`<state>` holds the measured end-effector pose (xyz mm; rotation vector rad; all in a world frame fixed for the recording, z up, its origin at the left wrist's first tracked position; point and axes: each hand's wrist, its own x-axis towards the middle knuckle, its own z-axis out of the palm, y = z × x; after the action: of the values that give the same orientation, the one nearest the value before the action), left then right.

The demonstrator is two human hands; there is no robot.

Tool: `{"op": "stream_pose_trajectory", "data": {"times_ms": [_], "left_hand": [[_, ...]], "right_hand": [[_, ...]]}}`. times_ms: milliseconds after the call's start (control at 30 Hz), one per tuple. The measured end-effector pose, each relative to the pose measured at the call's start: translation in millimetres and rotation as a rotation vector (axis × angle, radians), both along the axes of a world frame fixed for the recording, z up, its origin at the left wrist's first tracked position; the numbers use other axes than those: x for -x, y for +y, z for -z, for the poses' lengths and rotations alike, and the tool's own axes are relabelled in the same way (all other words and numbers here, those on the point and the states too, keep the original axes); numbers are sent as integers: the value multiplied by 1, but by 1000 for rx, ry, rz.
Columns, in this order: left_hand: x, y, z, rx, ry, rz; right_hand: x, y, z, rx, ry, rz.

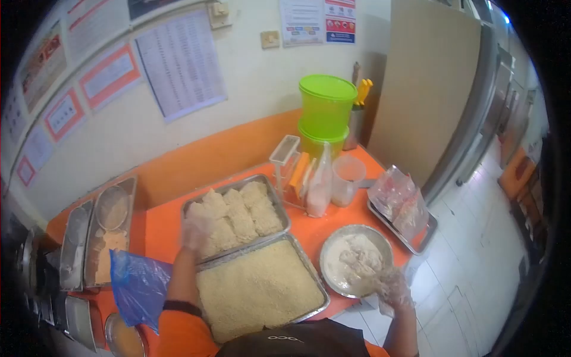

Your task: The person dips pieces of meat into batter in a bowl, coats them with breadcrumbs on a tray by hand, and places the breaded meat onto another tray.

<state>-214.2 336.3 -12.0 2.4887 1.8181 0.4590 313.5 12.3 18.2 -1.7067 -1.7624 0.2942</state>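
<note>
From my end, the relation that counts is between the right hand (pixel 392 288) and the metal bowl (pixel 355 227): its fingers come over the near right rim, and the floured pieces (pixel 357 262) lie just ahead of it and to its left. They are heaped in white flour, so I can't read one long axis for them. The right hand is clearly the nearer; the left hand (pixel 197 232) is well apart, over the left edge of the tray of breaded pieces (pixel 239 211).

Both hands look to be in clear plastic gloves. The left is blurred, so I can't tell how wide its fingers are or whether they hold anything. The right is caked with flour, and I can't tell whether it grips a piece.

Between the hands, toward the body, sits the crumb tray (pixel 322 297), its long side running left to right and climbing slightly toward the bowl.

All this rests on an orange table (pixel 306 231). Beyond the hands I see green tubs (pixel 327 101) by the wall; left of the left hand, a blue bag (pixel 140 285); right of the right hand, white floor tiles (pixel 464 285)
</note>
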Motion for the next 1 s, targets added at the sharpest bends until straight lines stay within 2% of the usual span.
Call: {"op": "stream_pose_trajectory", "data": {"times_ms": [67,133,200,233,267,333,367,400,467,500,600,667,700,800,900,967,1000], "left_hand": [[33,-30,18,-45,-337,-66],[21,-71,15,-45,-483,-206],[7,-130,-27,-42,-420,-431],[4,-148,-27,-50,-385,-554],[20,-164,2,-81,-415,-480],[63,-200,68,-249,-293,-309],[79,-217,98,-376,-138,-206],[86,-231,112,-498,22,-105],[40,-263,95,-150,-70,-265],[22,-272,95,-47,-127,-356],[-19,-281,122,101,-292,-672],[-32,-281,93,137,-527,-632],[-35,-282,84,153,-645,-606],[17,-263,192,231,-1062,-642],[-24,-274,105,-141,-672,-527],[-13,-273,139,-27,-489,-624],[-3,-271,164,31,-396,-669]], "right_hand": [[-6,9,-6,-108,-418,8],[-10,24,-8,-121,-422,101],[1,45,-39,170,-213,188],[-12,56,-14,231,-259,149],[-24,69,11,291,-301,100],[-5,77,5,324,-308,189],[8,85,4,337,-310,225],[19,94,4,347,-341,151],[33,111,8,364,-401,0],[32,118,17,430,-449,6],[30,136,27,564,-623,-20],[36,141,11,577,-763,-94],[32,142,13,591,-712,-100],[2,153,34,594,-585,-135],[-38,158,35,517,-491,-254],[-51,156,9,446,-406,-389],[-61,156,6,457,-358,-361]]}}
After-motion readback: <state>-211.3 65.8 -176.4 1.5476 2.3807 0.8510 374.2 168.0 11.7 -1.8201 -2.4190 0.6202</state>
